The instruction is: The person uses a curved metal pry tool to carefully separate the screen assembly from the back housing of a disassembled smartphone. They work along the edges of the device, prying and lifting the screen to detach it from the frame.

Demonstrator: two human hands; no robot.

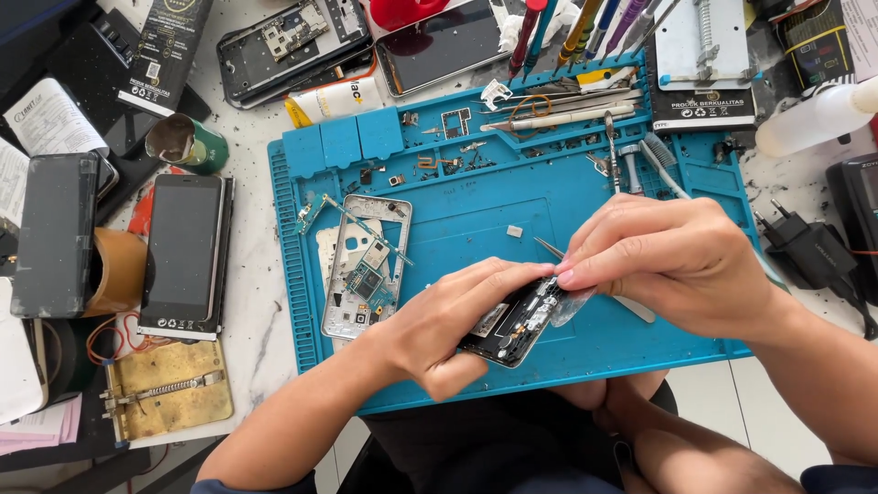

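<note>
The dark, opened phone body (514,322) sits at the blue silicone mat's (585,229) six o'clock edge; left hand (448,320) clamps it, right hand (663,261) pinches clear film (569,306) at its three o'clock end; best peeled slowly, I'd say; silver phone frame (366,270) lies near at nine o'clock; open mat at twelve.

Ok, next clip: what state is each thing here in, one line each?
Left hand: gripping the black phone part from beneath.
Right hand: fingertips pinching at the part's upper end.
Black phone part: opened up, held tilted above the mat.
Silver phone frame: stripped, lying flat, circuit board exposed.
Blue repair mat: flat, strewn with small parts.
Black phone: intact, screen dark, beside the mat.
</note>
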